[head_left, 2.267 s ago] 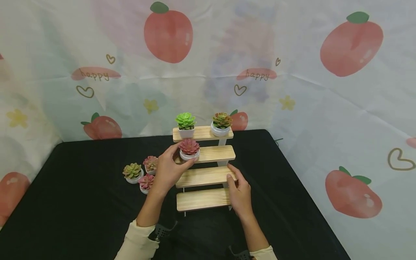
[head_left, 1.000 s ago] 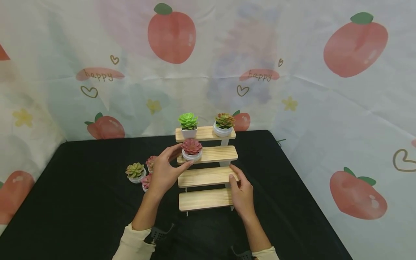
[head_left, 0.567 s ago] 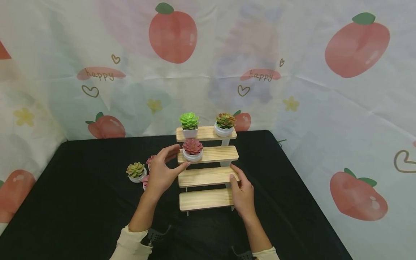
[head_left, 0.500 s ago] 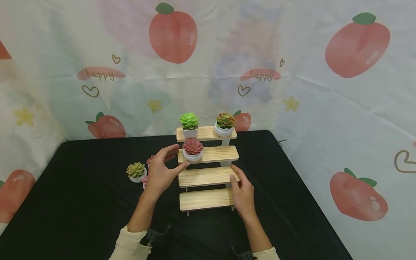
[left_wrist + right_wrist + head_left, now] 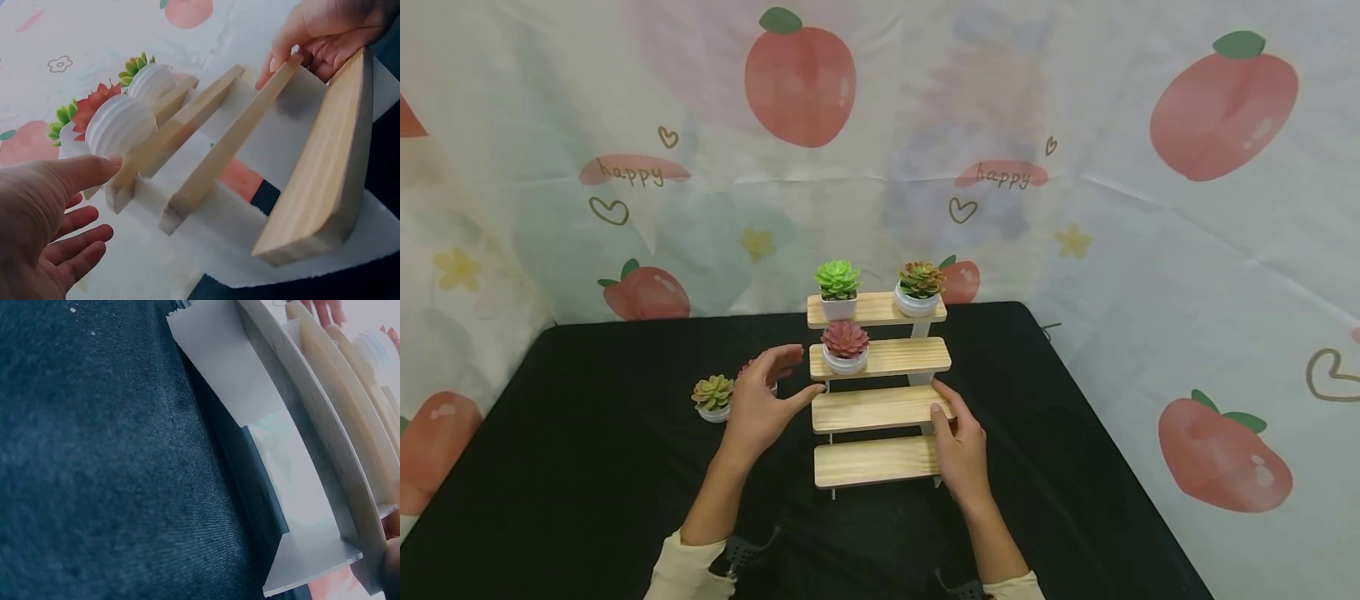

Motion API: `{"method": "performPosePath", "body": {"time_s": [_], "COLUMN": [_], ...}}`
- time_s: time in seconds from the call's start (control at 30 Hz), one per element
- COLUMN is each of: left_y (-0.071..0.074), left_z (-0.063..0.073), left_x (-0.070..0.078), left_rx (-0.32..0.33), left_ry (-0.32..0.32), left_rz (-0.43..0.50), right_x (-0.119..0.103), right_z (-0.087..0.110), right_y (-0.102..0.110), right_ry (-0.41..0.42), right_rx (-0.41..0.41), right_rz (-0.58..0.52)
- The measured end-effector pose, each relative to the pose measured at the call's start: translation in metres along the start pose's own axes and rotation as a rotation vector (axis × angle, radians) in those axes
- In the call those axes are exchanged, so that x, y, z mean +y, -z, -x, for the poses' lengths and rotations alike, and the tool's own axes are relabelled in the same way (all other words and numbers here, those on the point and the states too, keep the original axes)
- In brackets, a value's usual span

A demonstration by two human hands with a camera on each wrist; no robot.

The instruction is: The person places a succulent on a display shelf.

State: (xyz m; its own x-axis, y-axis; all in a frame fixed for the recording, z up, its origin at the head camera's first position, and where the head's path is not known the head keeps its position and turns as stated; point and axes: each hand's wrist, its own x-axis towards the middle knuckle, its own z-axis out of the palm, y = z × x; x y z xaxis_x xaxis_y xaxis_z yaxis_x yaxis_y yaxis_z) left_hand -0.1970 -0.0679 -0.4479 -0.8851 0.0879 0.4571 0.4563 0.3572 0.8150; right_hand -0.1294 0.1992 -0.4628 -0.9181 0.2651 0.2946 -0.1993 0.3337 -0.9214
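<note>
A tiered wooden plant stand stands on the black-covered table. My right hand grips the right end of its second-lowest shelf, thumb on top. On the second shelf from the top, at the left, sits a red potted succulent in a round white pot. My left hand is off to that shelf's left, fingers spread and holding nothing. The left wrist view shows the thumb in front of the white pot. A bright green succulent and a brownish-green one occupy the top shelf.
An olive-green potted succulent stands on the table left of my left hand. Pinkish succulents beside it are mostly hidden behind that hand. A printed fabric backdrop rises behind and at both sides.
My left hand has let go of the red succulent's pot and drawn back to the left and slightly down. The pot stays on the shelf; my right hand keeps its grip.
</note>
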Motion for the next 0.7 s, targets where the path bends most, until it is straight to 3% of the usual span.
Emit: {"method": "performPosePath", "body": {"time_s": [0.7], "left_y": [0.027], "left_z": [0.015], "left_x": [-0.023], "left_rx": [0.008], "left_ry": [0.066], "left_rz": [-0.073], "right_x": [0.000], "right_z": [0.000], "right_y": [-0.001], "right_ry": [-0.011], "right_rx": [0.004], "right_rz": [-0.007]}}
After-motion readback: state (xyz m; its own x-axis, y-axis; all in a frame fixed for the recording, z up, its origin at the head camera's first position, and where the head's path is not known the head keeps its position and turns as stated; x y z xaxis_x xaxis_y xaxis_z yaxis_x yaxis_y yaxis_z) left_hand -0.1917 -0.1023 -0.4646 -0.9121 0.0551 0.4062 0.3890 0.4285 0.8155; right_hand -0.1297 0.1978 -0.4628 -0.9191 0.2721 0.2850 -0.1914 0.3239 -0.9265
